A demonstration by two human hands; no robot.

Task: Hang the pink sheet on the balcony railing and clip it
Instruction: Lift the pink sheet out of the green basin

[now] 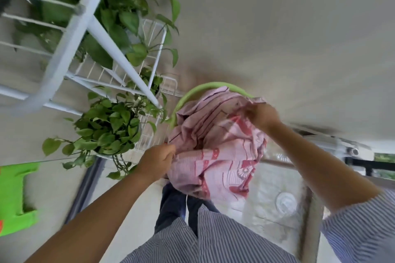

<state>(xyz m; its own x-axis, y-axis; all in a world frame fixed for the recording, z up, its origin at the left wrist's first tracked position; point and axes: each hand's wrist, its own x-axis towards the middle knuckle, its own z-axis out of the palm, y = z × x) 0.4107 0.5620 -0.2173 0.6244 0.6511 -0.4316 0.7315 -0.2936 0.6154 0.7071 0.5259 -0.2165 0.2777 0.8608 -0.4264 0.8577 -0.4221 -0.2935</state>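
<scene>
The pink sheet [215, 151], with red patterned bands, is bunched up and spills out of a green basket [192, 96] in front of me. My left hand [157, 161] grips the sheet's near left edge. At the far right side my right hand [264, 116] holds a fold of the cloth. The dark balcony railing [367, 165] shows at the right edge, partly hidden by my right arm. No clip is visible.
A white metal rack [89, 28] with leafy potted plants [111, 126] stands to the left. A bright green plastic object [17, 196] lies at the far left. My dark trousers [175, 203] and a round floor drain [285, 200] are below the sheet.
</scene>
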